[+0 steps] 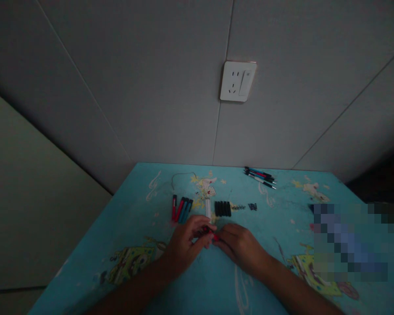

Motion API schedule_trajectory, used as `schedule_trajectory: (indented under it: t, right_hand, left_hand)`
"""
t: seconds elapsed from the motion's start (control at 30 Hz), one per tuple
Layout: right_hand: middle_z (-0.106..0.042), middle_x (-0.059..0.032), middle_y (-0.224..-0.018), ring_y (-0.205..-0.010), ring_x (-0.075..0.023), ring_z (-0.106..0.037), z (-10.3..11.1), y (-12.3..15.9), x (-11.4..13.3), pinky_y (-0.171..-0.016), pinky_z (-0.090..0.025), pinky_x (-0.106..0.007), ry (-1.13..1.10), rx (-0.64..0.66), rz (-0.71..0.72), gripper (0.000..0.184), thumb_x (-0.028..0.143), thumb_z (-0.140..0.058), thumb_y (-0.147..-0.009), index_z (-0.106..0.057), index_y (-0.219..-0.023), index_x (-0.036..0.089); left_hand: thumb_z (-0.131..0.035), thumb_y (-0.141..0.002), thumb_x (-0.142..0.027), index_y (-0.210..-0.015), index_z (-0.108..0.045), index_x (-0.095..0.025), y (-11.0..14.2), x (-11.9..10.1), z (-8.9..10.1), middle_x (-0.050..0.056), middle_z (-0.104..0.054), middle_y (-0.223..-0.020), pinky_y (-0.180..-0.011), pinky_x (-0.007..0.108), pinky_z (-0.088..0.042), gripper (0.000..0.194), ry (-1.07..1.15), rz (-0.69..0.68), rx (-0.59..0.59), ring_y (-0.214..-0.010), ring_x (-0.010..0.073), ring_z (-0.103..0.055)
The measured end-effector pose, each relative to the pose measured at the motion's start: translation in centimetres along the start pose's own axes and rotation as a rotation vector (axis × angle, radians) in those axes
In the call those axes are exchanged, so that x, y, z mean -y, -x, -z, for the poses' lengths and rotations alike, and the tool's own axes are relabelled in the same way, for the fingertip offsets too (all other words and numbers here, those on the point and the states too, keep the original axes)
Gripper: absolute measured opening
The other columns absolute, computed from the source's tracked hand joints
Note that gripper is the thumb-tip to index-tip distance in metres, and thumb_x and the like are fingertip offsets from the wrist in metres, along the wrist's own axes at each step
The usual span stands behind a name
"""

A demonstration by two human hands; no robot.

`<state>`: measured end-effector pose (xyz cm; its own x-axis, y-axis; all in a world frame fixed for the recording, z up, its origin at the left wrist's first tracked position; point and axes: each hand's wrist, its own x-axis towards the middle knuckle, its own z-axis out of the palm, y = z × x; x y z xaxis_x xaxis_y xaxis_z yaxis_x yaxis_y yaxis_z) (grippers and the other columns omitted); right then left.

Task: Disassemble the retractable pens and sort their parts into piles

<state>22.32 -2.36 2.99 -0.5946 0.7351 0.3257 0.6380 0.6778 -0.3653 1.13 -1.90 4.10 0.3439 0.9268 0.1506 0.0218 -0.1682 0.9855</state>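
Observation:
Both of my hands meet near the middle of a turquoise cartoon-printed table [144, 271]. My left hand [185, 245] and my right hand [238, 245] are closed in a pinch on a small red pen part [212, 233] held between them. Just beyond the fingers lie a row of red and blue pen barrels [181, 209], some white refills [208, 208], a group of black grips [223, 208], small springs [238, 207] and small black tips [252, 206].
Several assembled pens [260, 176] lie at the table's far edge. A thin wire [180, 176] lies at the back left. A white wall socket with switch [237, 81] is on the grey wall. A blurred patch covers the table's right side.

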Motion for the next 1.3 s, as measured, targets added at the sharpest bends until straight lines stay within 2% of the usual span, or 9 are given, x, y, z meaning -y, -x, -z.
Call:
schedule_trajectory:
  t: [0.2, 0.5, 0.63, 0.77, 0.87, 1.03, 1.17, 1.3]
  right_hand:
    - [-0.063, -0.0032, -0.081, -0.075, -0.0175, -0.062, 0.2, 0.1, -0.4, -0.071, -0.05, -0.03, -0.046, 0.049, -0.065, 0.02, 0.033, -0.054, -0.099, -0.066, -0.092, 0.019]
    - [-0.065, -0.0037, -0.082, -0.077, -0.0167, -0.063, 1.5, 0.1, -0.8, -0.074, -0.05, -0.028, -0.008, 0.014, -0.105, 0.02, 0.028, -0.05, -0.1, -0.066, -0.093, 0.019]
    - [-0.065, -0.0048, -0.084, -0.077, -0.0169, -0.063, 3.4, 0.8, -2.4, -0.075, -0.048, -0.028, 0.044, -0.082, -0.257, 0.025, 0.029, -0.044, -0.102, -0.065, -0.093, 0.018]
    - [-0.064, -0.0044, -0.078, -0.068, -0.0175, -0.061, 5.3, 1.6, -4.6, -0.065, -0.044, -0.028, 0.12, -0.167, -0.475, 0.031, 0.035, -0.042, -0.102, -0.064, -0.088, 0.018]
    - [-0.063, -0.0043, -0.075, -0.065, -0.0176, -0.059, 5.8, 1.8, -5.7, -0.065, -0.044, -0.029, 0.123, -0.192, -0.53, 0.034, 0.038, -0.042, -0.102, -0.065, -0.087, 0.018]
    - [-0.066, -0.0078, -0.093, -0.08, -0.0198, -0.063, 5.7, 1.9, -6.2, -0.077, -0.049, -0.031, 0.055, -0.254, -0.49, 0.03, 0.035, -0.043, -0.102, -0.068, -0.105, 0.019]
    - [-0.065, -0.0096, -0.1, -0.09, -0.0218, -0.063, 5.3, 1.7, -5.2, -0.084, -0.05, -0.034, 0.026, -0.3, -0.408, 0.027, 0.032, -0.046, -0.101, -0.068, -0.112, 0.019]
    - [-0.066, -0.0097, -0.1, -0.093, -0.0222, -0.062, 3.9, 0.9, -1.9, -0.087, -0.05, -0.036, -0.04, -0.162, -0.219, 0.024, 0.025, -0.046, -0.101, -0.066, -0.113, 0.02]
  left_hand:
    - [-0.06, -0.092, -0.025, -0.104, -0.06, -0.019, -0.4, -0.6, 0.1, 0.005, -0.072, -0.098, -0.07, 0.029, -0.057, 0.013, -0.024, 0.005, -0.033, -0.075, 0.0144, -0.068]
    - [-0.058, -0.095, -0.027, -0.11, -0.054, -0.019, -0.9, 0.0, 1.0, 0.006, -0.072, -0.105, -0.069, 0.029, -0.056, 0.018, 0.005, -0.046, -0.182, -0.073, 0.0138, -0.068]
    - [-0.058, -0.094, -0.028, -0.113, -0.054, -0.019, -0.9, 0.5, 1.4, 0.007, -0.072, -0.106, -0.068, 0.029, -0.056, 0.021, -0.014, -0.038, -0.2, -0.071, 0.0134, -0.067]
    - [-0.06, -0.094, -0.03, -0.116, -0.054, -0.021, -0.7, 1.1, 1.4, 0.007, -0.072, -0.105, -0.07, 0.029, -0.057, 0.026, -0.002, -0.015, -0.186, -0.077, 0.0149, -0.068]
    - [-0.06, -0.093, -0.03, -0.117, -0.055, -0.022, -0.6, 1.2, 1.3, 0.006, -0.073, -0.104, -0.071, 0.028, -0.057, 0.025, -0.03, -0.02, -0.17, -0.082, 0.0165, -0.07]
    - [-0.06, -0.094, -0.028, -0.115, -0.057, -0.023, -0.7, 0.5, 1.3, 0.003, -0.073, -0.097, -0.076, 0.028, -0.057, 0.022, -0.129, -0.073, -0.131, -0.081, 0.0153, -0.07]
    - [-0.054, -0.097, -0.026, -0.124, -0.055, -0.023, -0.6, 0.2, 1.3, 0.003, -0.07, -0.095, -0.075, 0.027, -0.055, 0.028, -0.223, -0.107, -0.077, -0.082, 0.0149, -0.068]
    - [-0.046, -0.1, -0.023, -0.123, -0.06, -0.023, -0.6, 0.0, 1.2, 0.004, -0.066, -0.092, -0.076, 0.028, -0.051, 0.027, -0.397, -0.204, 0.05, -0.08, 0.0151, -0.064]
